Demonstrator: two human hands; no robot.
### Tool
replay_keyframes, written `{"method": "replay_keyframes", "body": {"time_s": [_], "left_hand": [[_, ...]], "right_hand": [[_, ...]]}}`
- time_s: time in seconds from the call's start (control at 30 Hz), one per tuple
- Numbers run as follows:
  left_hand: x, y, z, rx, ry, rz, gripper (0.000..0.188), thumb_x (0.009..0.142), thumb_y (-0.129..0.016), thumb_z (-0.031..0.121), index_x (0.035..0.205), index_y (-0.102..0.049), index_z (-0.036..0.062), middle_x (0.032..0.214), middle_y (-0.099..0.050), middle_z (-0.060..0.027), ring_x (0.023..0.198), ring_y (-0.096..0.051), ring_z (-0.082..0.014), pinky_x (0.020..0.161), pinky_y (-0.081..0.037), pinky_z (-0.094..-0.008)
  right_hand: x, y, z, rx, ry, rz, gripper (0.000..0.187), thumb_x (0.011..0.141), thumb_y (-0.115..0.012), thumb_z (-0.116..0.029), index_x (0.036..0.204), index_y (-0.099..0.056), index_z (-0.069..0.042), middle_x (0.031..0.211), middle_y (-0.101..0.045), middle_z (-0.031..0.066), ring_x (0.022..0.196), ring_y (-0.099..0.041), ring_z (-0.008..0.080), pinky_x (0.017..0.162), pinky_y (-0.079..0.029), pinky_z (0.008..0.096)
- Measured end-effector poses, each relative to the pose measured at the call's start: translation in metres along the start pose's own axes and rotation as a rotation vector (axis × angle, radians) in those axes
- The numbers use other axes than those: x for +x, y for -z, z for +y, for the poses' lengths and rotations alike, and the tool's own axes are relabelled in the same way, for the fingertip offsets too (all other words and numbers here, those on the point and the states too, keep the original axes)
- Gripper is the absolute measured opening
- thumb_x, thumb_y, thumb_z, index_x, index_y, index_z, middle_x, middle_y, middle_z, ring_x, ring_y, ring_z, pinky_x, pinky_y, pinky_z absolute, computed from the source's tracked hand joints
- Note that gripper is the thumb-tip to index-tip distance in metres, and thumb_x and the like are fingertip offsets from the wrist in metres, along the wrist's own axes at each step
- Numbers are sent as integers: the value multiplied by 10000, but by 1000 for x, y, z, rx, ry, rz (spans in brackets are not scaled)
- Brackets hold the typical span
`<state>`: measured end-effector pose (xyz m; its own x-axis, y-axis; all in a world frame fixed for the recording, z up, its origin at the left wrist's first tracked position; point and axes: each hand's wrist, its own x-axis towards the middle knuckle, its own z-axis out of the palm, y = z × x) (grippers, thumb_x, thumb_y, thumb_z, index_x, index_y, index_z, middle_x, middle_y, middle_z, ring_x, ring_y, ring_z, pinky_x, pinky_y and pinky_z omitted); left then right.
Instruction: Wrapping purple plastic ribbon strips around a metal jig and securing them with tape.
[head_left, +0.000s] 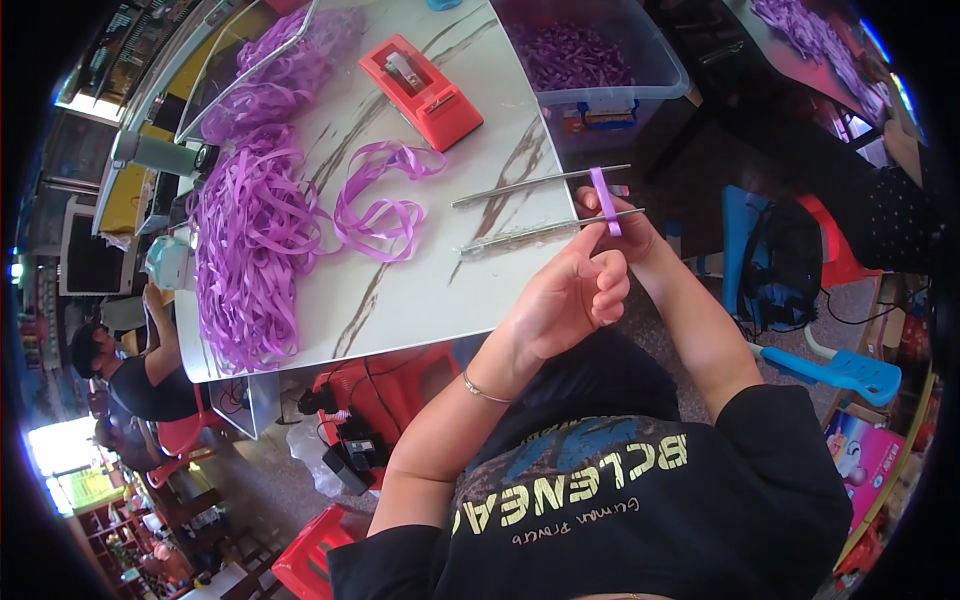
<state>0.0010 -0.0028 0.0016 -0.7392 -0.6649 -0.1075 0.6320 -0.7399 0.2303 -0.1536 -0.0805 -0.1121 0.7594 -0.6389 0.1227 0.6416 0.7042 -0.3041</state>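
Note:
Two slim metal rods (pixel 545 181) stick out side by side over the table's right edge. A short band of purple ribbon (pixel 606 201) spans both rods near their right ends. My left hand (pixel 575 295) is curled, with thumb and index finger together at the ribbon's lower end. Behind the rods and ribbon, my right hand (pixel 640 238) is bent closed. A small pink-red piece (pixel 619 190) shows by its fingers, but what it grips is partly hidden. On the table lie a loose coil of purple ribbon (pixel 412 222) and a large ribbon heap (pixel 245 240).
A red tape dispenser (pixel 420 92) stands on the white marbled table (pixel 400 310). Beyond the right edge is a clear plastic bin (pixel 655 80) of purple ribbon pieces. A red stool (pixel 400 395) with chargers sits below the table. Another person (pixel 150 370) is at the far left.

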Motion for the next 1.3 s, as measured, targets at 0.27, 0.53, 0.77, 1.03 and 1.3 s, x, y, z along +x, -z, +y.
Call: {"method": "replay_keyframes", "body": {"time_s": [0.27,0.53,0.77,1.03,1.3], "left_hand": [[0,1,0,-9,3,22,477,824,-455,94,1276,-308,141,706,-389,-2,596,-364,-89,536,-329,-203],[-1,0,0,-5,-2,41,502,812,-455,92,1284,-294,145,706,-390,-4,592,-364,-90,534,-329,-205],[0,0,1,12,-3,22,590,809,-454,90,1349,-222,141,698,-388,1,584,-364,-85,529,-330,-200],[-1,0,0,13,-3,31,589,809,-446,86,1350,-220,135,696,-388,2,584,-362,-83,527,-331,-198],[-1,0,0,24,-7,47,586,811,-442,83,1350,-218,137,700,-387,2,587,-364,-85,530,-331,-201]], "right_hand": [[-15,-42,-32,-327,-106,467,152,864,-544,-213,856,-590,-69,686,-535,-50,511,-419,10,486,-338,164],[-7,-73,-67,-695,-356,609,132,844,-562,-211,831,-597,-85,654,-502,-83,483,-351,-22,400,-232,135],[-7,-99,-83,-719,-469,650,249,856,-560,-268,937,-606,-37,609,-416,-98,480,-298,-27,388,-198,126],[-4,-126,-66,-1197,-375,786,288,822,-622,-298,887,-652,-19,585,-434,-90,507,-325,-5,443,-255,159],[-6,-125,-65,-1369,-261,752,216,816,-630,-245,907,-685,-58,689,-578,-51,597,-423,19,563,-328,192]]}}
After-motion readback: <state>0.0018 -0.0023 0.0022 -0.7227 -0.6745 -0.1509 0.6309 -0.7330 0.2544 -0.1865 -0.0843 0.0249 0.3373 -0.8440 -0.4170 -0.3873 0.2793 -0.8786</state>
